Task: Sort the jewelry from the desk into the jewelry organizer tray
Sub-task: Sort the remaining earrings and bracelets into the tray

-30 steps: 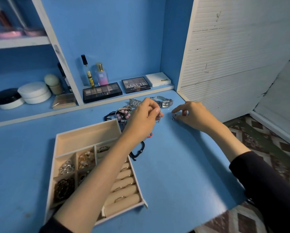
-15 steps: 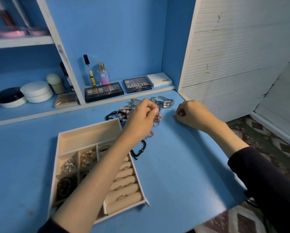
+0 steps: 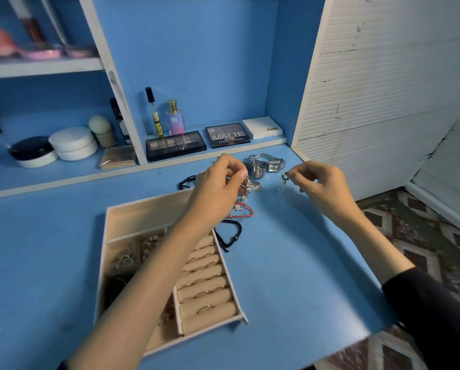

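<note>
A beige jewelry organizer tray (image 3: 132, 212) lies on the blue desk, with rings on its padded rolls and small pieces in its square compartments. My left hand (image 3: 218, 182) hovers past the tray's far right corner and pinches a small silver piece of jewelry (image 3: 246, 186). My right hand (image 3: 319, 182) is lifted off the desk and pinches a small dangling silver earring (image 3: 282, 181). Behind the hands lie silver watches (image 3: 267, 164). Red and black cord bracelets (image 3: 236, 222) lie beside the tray.
A low shelf at the back holds eyeshadow palettes (image 3: 175, 145), perfume bottles (image 3: 175, 118), a white box (image 3: 262, 127) and cream jars (image 3: 72, 142). A white slatted panel (image 3: 370, 89) closes the right side. The desk edge drops to patterned floor (image 3: 423, 236) at right.
My right hand has picked the small earring up off the desk and raised it. My left hand has stayed over the jewelry pile with its silver piece.
</note>
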### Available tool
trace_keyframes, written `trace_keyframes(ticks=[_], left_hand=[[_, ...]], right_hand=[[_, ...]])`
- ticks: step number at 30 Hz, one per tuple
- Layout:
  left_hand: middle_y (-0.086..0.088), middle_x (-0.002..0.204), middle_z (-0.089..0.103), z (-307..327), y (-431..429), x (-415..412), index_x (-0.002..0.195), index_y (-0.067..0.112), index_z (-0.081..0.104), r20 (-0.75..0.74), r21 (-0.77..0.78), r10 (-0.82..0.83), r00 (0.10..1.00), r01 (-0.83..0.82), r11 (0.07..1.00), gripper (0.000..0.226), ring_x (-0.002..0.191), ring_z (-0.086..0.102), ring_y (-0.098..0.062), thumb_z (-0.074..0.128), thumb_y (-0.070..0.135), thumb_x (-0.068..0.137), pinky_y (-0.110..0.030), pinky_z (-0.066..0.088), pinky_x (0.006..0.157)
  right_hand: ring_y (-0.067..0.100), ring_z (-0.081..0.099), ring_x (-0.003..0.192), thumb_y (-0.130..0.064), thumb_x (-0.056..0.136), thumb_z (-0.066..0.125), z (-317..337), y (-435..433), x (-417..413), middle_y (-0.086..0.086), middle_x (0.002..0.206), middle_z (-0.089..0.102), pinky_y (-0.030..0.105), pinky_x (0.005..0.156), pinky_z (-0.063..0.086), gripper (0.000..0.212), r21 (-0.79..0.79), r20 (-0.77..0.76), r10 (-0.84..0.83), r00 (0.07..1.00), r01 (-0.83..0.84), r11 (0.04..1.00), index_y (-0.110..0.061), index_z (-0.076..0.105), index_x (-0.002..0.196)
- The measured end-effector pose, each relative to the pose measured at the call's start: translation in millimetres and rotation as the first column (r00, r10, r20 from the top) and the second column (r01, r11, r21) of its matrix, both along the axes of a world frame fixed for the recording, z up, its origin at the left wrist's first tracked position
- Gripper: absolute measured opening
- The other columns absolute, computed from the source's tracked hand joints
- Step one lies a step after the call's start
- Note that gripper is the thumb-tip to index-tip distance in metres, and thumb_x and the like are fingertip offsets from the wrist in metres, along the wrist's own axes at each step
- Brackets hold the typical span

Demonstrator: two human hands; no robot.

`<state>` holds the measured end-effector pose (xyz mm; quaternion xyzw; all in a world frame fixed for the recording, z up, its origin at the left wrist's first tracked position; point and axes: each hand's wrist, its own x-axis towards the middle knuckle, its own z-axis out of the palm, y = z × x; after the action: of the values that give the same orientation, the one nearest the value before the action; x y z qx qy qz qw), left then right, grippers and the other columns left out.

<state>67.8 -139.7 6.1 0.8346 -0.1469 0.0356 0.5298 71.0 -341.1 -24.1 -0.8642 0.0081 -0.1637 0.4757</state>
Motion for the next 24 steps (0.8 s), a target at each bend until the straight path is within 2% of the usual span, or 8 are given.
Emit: trace_keyframes(ticks=[2, 4, 7, 9, 11, 17, 20, 24], left_hand=[[0.005, 0.081, 0.061, 3.5, 9.0, -2.0, 0.081, 0.027, 0.051, 0.009, -0.027, 0.005, 1.000, -0.005, 1.000, 0.014, 0.074, 0.062, -0.009, 0.051, 0.019, 0.093, -0.046, 0.054, 0.078], [0.003, 0.081, 0.063, 7.3, 18.7, -5.5, 0.083, 0.025, 0.053, 0.015, -0.037, 0.013, 1.000, -0.012, 0.999, 0.011, 0.078, 0.063, -0.015, 0.051, 0.020, 0.093, -0.044, 0.054, 0.077], [0.002, 0.081, 0.065, 12.6, 36.1, -13.6, 0.086, 0.023, 0.053, 0.023, -0.068, 0.019, 1.000, -0.017, 0.998, 0.009, 0.073, 0.063, -0.009, 0.051, 0.018, 0.093, -0.026, 0.055, 0.067], [0.007, 0.077, 0.064, 15.3, 48.7, -20.1, 0.086, 0.024, 0.053, 0.020, -0.079, 0.030, 0.999, -0.028, 0.996, 0.010, 0.067, 0.061, -0.003, 0.050, 0.019, 0.093, -0.022, 0.052, 0.065], [0.009, 0.073, 0.064, 16.3, 61.6, -27.8, 0.085, 0.025, 0.054, 0.014, -0.084, 0.043, 0.999, -0.042, 0.996, 0.009, 0.062, 0.061, -0.001, 0.051, 0.020, 0.093, -0.022, 0.051, 0.064], [0.003, 0.075, 0.069, 10.9, 98.5, -52.1, 0.084, 0.026, 0.055, -0.019, -0.037, 0.079, 0.997, -0.080, 0.996, 0.008, 0.070, 0.067, -0.020, 0.055, 0.021, 0.090, -0.042, 0.055, 0.073], [0.004, 0.073, 0.069, 8.1, 110.8, -63.8, 0.082, 0.025, 0.055, -0.028, -0.022, 0.096, 0.995, -0.097, 0.995, 0.010, 0.065, 0.063, -0.012, 0.057, 0.018, 0.089, -0.033, 0.054, 0.070], [0.009, 0.063, 0.064, 6.4, 121.2, -77.5, 0.082, 0.021, 0.055, -0.068, -0.061, 0.088, 0.994, -0.093, 0.994, 0.010, 0.053, 0.057, 0.003, 0.057, 0.013, 0.088, -0.013, 0.047, 0.057]], right_hand=[[0.010, 0.047, 0.056, -0.017, 0.088, 0.060, 8.6, 10.3, -7.1, 0.004, 0.065, 0.056, 0.015, 0.050, 0.037, 0.013, 0.171, -0.025, 0.031, 0.999, -0.027, 0.985, -0.012, 0.067, 0.078], [0.007, 0.048, 0.054, -0.016, 0.088, 0.060, 17.8, 21.8, -14.6, 0.001, 0.064, 0.057, 0.015, 0.049, 0.038, 0.014, 0.244, -0.027, 0.062, 0.998, -0.054, 0.968, -0.015, 0.066, 0.075], [0.011, 0.049, 0.056, -0.013, 0.087, 0.060, 31.2, 41.7, -26.3, -0.002, 0.062, 0.057, 0.021, 0.050, 0.038, 0.016, 0.319, -0.017, 0.129, 0.991, -0.117, 0.940, -0.015, 0.066, 0.073], [0.012, 0.050, 0.057, -0.012, 0.087, 0.061, 37.9, 55.8, -34.7, -0.001, 0.061, 0.058, 0.021, 0.049, 0.038, 0.017, 0.351, -0.014, 0.186, 0.982, -0.170, 0.921, -0.015, 0.066, 0.071], [0.013, 0.050, 0.057, -0.012, 0.086, 0.062, 41.8, 70.3, -44.3, 0.000, 0.060, 0.059, 0.020, 0.048, 0.039, 0.015, 0.359, -0.021, 0.261, 0.965, -0.236, 0.903, -0.015, 0.067, 0.072], [0.010, 0.049, 0.054, -0.014, 0.085, 0.062, 40.0, 112.6, -75.1, 0.002, 0.060, 0.059, 0.017, 0.050, 0.039, 0.014, 0.371, -0.093, 0.520, 0.849, -0.455, 0.809, -0.012, 0.066, 0.072], [0.004, 0.045, 0.051, -0.009, 0.084, 0.062, 34.8, 130.3, -88.4, -0.009, 0.056, 0.057, 0.012, 0.051, 0.036, 0.014, 0.358, -0.113, 0.610, 0.785, -0.540, 0.762, -0.012, 0.066, 0.071], [-0.001, 0.043, 0.052, -0.011, 0.081, 0.067, 26.2, 148.3, -101.7, -0.013, 0.057, 0.057, 0.009, 0.053, 0.034, 0.013, 0.180, -0.138, 0.658, 0.740, -0.635, 0.752, -0.016, 0.067, 0.069]])
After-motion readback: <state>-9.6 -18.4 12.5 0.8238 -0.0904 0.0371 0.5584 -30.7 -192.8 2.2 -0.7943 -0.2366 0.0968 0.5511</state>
